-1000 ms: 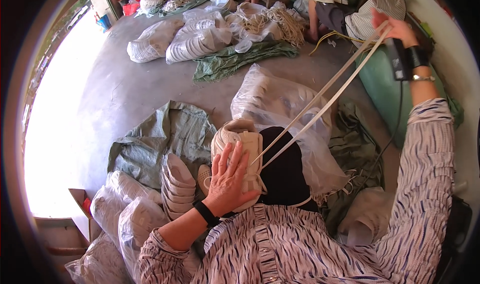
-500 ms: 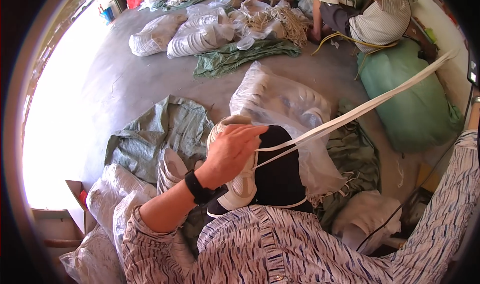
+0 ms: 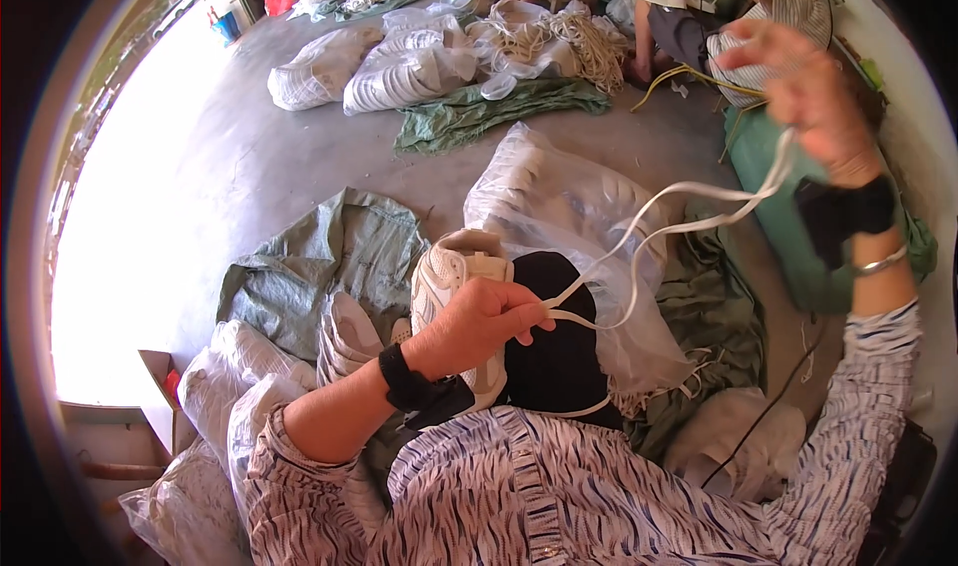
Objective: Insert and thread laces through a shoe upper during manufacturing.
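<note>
A white-and-beige sneaker (image 3: 449, 279) rests on my lap, its toe hidden behind my left forearm. Beside it, my left hand (image 3: 491, 318) is closed, thumb and fingers pinching a white shoelace (image 3: 689, 189) close to the shoe. From that pinch two slack strands loop up and to the right. They meet at the lower edge of my right hand (image 3: 813, 102), raised high at the right. Motion blurs its fingers; they look curled, with the lace held at the palm side.
A clear bag of pale shoes (image 3: 559, 192) lies just ahead. Green woven sacking (image 3: 319, 252) spreads to the left, near more plastic bags (image 3: 239, 366). Further off are filled bags (image 3: 409, 67) and a bundle of laces (image 3: 589, 52). Another person (image 3: 743, 47) sits by a stuffed green sack (image 3: 763, 192).
My right hand has come into view from the far right. The lace, stretched taut before, now hangs in slack loops. My left hand has shifted slightly right and down, closing on the lace.
</note>
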`<action>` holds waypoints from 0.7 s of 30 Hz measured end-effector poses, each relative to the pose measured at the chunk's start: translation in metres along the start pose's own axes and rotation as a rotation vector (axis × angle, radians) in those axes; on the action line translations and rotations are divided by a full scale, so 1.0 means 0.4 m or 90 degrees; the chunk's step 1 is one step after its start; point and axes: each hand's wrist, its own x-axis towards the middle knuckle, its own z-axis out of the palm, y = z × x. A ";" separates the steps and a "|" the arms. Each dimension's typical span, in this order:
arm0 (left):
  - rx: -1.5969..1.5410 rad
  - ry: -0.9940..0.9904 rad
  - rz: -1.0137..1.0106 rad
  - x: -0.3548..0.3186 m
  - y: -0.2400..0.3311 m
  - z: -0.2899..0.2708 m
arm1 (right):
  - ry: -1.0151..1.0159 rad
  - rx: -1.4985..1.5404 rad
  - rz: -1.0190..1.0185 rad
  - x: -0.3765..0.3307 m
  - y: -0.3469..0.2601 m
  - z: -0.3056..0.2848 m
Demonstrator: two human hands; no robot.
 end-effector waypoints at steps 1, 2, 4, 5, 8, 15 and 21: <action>0.000 0.003 -0.002 0.002 -0.007 0.003 | -0.179 0.185 0.034 0.003 0.043 0.140; 0.001 0.012 0.013 0.004 -0.008 0.009 | -0.190 0.251 0.064 -0.030 0.079 0.285; 0.006 0.002 0.036 0.012 0.013 0.018 | -0.371 0.269 0.161 -0.095 0.143 0.439; 0.094 0.003 0.027 -0.001 0.027 0.010 | -0.462 0.307 0.148 -0.115 0.191 0.505; 0.289 0.119 0.158 -0.038 -0.004 -0.015 | -0.511 0.288 0.301 -0.136 0.256 0.555; 0.702 0.168 0.273 -0.123 -0.111 -0.061 | -0.300 0.439 0.454 -0.181 0.291 0.618; 0.716 0.109 0.292 -0.115 -0.113 -0.068 | -0.176 0.077 0.179 -0.204 0.293 0.713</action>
